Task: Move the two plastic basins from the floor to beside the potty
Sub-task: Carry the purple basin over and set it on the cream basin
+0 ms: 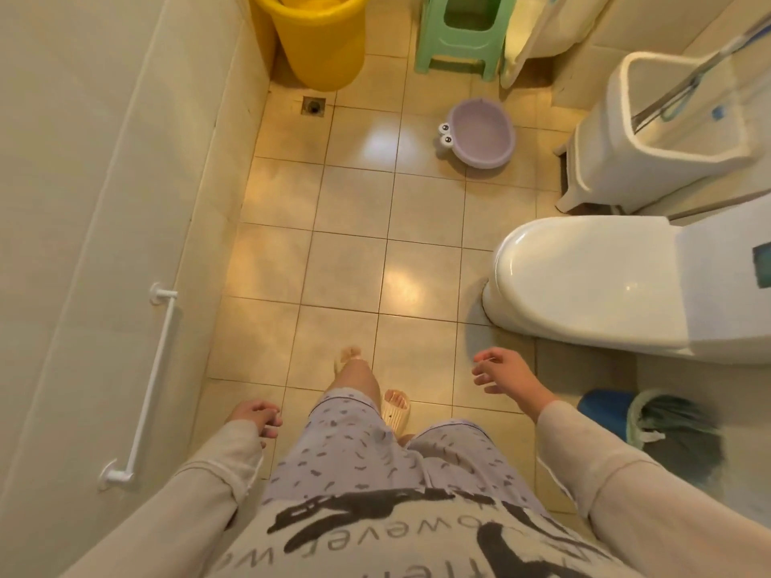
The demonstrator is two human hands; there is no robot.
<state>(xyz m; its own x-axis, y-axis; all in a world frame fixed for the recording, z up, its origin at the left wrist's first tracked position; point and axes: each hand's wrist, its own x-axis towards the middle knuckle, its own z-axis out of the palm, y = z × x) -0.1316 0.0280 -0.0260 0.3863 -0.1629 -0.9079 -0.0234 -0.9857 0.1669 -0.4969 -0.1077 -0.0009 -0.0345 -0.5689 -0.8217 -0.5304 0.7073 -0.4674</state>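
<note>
A small purple plastic basin point(479, 133) with two cartoon eyes on its rim sits on the tiled floor at the far middle right. No second basin is visible. A white toilet point(592, 281) with its lid down stands at the right. My left hand point(254, 417) hangs by my left thigh, fingers loosely curled, holding nothing. My right hand point(502, 373) is stretched forward below the toilet bowl, fingers apart and empty. Both hands are far from the basin.
A yellow bucket point(315, 35) and a green stool point(461, 33) stand at the far wall. A white bin point(651, 131) is right of the basin. A floor drain point(313, 105) lies near the bucket. A white towel rail point(144, 385) is on the left wall; a green basket point(667, 427) is at the right.
</note>
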